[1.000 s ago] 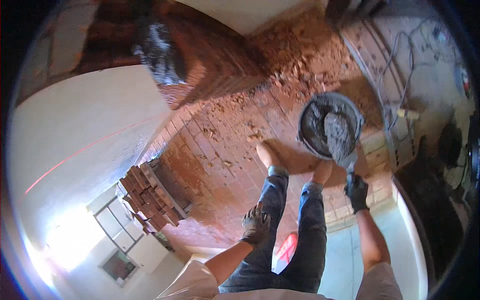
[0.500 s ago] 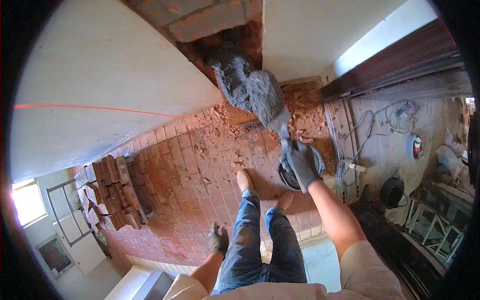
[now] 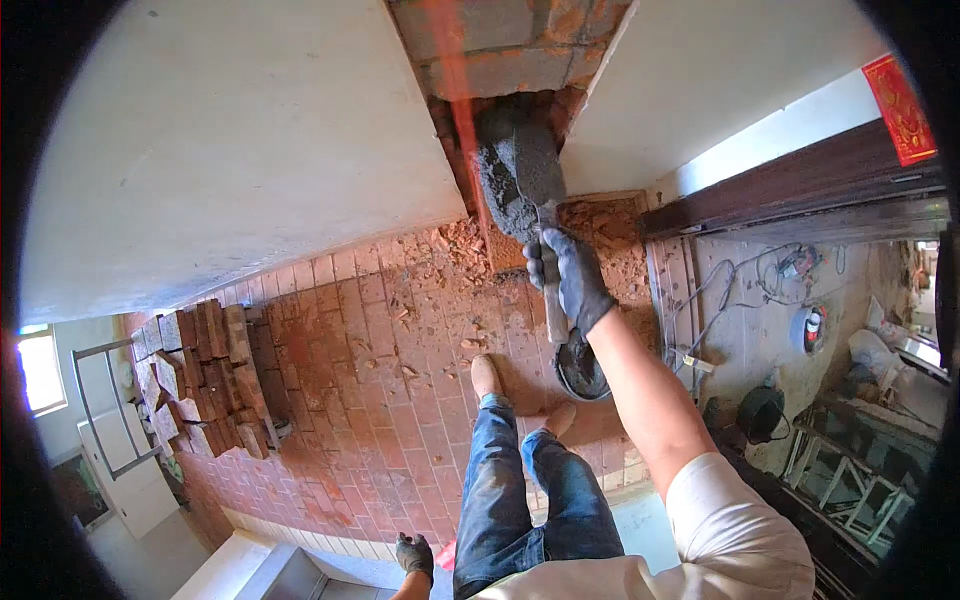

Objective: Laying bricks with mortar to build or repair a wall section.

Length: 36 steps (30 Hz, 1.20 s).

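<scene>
My gloved right hand (image 3: 580, 280) is closed around the handle of a trowel (image 3: 540, 165), reaching forward into a gap at the foot of the wall. The blade lies against a heap of wet grey mortar (image 3: 503, 190) beneath a course of bricks (image 3: 500, 70). Below that hand stands a black bucket (image 3: 583, 372), partly hidden by my forearm, with grey mortar in it. Down beside my left leg hangs my gloved left hand (image 3: 414, 555), its fingers loosely bent and apart, with nothing visible in them.
Stacked bricks (image 3: 205, 380) stand at the left on the tiled floor (image 3: 350, 420). Broken brick rubble (image 3: 460, 245) lies along the wall base. A blurred red line (image 3: 452, 60) crosses the brickwork. At right are a cable (image 3: 715, 290), a dark pail (image 3: 762, 412) and a metal frame (image 3: 850, 480).
My right hand has moved forward with the trowel, whose mortar-laden blade is now at the heap in the gap. My left hand has dropped back. The view has shifted, and the red line appears steeper.
</scene>
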Available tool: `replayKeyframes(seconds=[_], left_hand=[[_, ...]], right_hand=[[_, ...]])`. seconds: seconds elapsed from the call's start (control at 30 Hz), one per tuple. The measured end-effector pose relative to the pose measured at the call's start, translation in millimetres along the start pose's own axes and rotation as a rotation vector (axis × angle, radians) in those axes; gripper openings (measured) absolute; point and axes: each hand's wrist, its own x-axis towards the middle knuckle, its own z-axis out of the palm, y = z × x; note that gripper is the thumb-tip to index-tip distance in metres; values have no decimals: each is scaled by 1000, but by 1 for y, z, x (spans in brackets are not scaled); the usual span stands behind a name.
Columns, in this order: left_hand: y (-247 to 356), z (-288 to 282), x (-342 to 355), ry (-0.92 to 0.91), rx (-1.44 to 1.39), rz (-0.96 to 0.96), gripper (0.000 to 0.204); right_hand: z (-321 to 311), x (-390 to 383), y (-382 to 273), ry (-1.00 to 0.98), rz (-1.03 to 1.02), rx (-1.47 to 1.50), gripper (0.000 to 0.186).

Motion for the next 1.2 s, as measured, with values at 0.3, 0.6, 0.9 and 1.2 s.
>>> replayKeyframes(seconds=[0.3, 0.6, 0.9, 1.2], left_hand=[[26, 12, 11, 140, -154, 200, 43], [33, 9, 17, 31, -212, 86, 53], [32, 27, 35, -74, -521, 63, 56], [48, 20, 29, 14, -480, 163, 52]], right_hand=[[37, 57, -49, -286, 173, -207, 29], [-2, 31, -149, -301, 425, -498, 20], [-44, -44, -113, -271, 626, -349, 31], [-43, -71, -122, -350, 489, -893, 32]])
